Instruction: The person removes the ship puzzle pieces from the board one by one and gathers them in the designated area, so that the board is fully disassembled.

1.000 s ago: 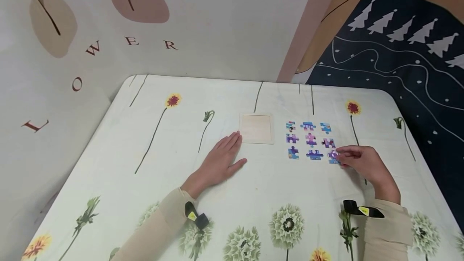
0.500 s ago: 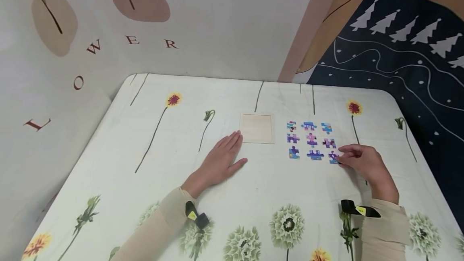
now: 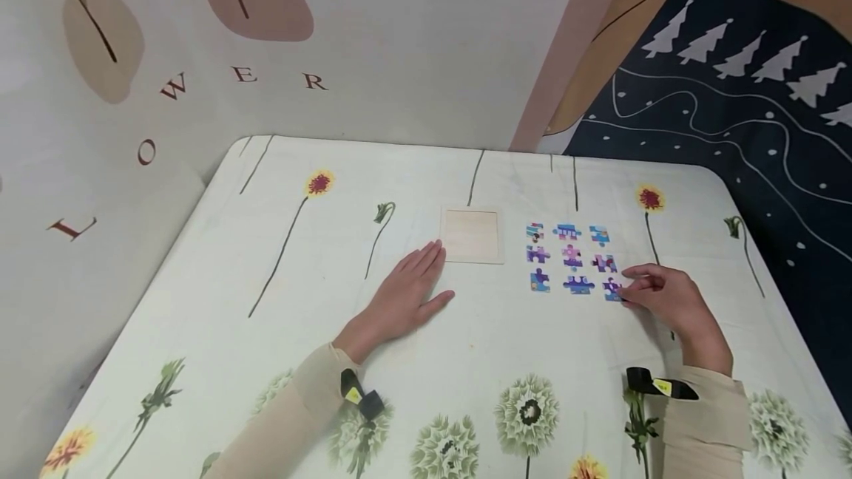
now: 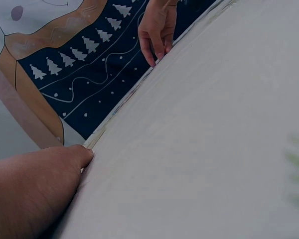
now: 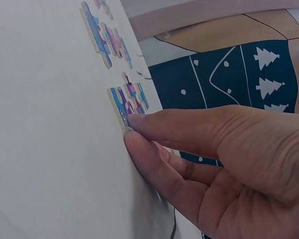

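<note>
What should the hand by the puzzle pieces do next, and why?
Probably lift that corner puzzle piece: the right hand already pinches its edge, the wooden puzzle tray sits bare, and the left hand rests flat beside it.

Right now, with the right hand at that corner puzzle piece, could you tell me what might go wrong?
1. The right hand pinches the corner piece only at its edge, so it might slip as it lifts.
2. The other pieces lie close by in a neat grid; the fingers could nudge a neighbour askew.
3. The left hand lies flat beside the tray, fingertips near its corner, and could shift it.
</note>
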{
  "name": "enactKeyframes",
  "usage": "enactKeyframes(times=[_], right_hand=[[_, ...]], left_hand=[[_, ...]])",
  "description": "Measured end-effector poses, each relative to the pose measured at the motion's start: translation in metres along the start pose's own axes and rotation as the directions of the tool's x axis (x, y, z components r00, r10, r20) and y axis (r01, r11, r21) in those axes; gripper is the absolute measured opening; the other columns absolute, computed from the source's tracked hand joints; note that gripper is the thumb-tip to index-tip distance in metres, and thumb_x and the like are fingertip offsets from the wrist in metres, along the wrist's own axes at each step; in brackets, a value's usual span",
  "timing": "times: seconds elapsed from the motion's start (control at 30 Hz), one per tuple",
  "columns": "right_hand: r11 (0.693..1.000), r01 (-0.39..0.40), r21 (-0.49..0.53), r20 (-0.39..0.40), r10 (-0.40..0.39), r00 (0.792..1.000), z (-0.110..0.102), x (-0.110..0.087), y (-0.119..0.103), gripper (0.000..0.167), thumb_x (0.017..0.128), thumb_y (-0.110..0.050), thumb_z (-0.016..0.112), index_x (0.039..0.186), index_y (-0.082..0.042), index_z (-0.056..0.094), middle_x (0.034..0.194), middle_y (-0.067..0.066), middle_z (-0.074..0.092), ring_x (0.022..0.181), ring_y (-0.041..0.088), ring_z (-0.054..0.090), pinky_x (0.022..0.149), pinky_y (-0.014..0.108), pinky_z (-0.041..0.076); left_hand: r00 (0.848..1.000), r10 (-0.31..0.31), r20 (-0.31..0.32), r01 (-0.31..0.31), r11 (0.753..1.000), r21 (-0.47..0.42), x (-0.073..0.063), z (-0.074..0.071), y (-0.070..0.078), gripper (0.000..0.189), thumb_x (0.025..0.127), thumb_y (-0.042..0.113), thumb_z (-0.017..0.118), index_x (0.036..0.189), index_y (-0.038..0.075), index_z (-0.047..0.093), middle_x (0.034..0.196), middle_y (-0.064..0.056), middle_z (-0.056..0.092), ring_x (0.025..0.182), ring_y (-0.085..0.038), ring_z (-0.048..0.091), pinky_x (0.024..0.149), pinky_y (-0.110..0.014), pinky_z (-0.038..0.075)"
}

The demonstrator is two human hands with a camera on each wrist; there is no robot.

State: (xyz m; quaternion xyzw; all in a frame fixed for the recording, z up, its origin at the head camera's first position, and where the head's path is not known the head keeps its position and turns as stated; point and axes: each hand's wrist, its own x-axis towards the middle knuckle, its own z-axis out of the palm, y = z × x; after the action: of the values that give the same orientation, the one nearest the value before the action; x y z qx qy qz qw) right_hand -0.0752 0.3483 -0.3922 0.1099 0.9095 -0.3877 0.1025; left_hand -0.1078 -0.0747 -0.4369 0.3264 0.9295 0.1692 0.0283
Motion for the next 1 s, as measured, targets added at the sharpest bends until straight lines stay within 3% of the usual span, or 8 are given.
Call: enactKeyframes(times=[0.27,1.0], right_hand=[[1.0,0.009,-0.002,0.002,-0.009,1.0,-0.0007,0.0015,0.0013,0.04,0.095,-0.005,0.073,0.128,0.013,0.061,0.082,0.003,0.07,0.07,0.009,0.067,0.063,0.017,0.048],[1.0,-0.001,-0.018,0.014,0.001,1.0,-0.001,0.0011,0.0008,0.04,0.096,-0.008,0.073,0.129,0.012,0.06,0.081,0.003,0.071,0.073,0.012,0.065,0.065,0.019,0.045]], left_hand=[[1.0,-0.013,0.016,0.013,1.0,0.014,0.0009,-0.0005,0.0001,0.076,0.11,0.05,0.042,0.161,-0.002,0.022,0.171,-0.014,0.017,0.159,-0.023,0.011,0.129,-0.039,0.011],[1.0,0.002,-0.005,-0.002,1.0,0.004,-0.0009,-0.0012,0.001,0.076,0.109,0.047,0.046,0.16,-0.004,0.025,0.17,-0.017,0.021,0.159,-0.026,0.015,0.129,-0.041,0.015]])
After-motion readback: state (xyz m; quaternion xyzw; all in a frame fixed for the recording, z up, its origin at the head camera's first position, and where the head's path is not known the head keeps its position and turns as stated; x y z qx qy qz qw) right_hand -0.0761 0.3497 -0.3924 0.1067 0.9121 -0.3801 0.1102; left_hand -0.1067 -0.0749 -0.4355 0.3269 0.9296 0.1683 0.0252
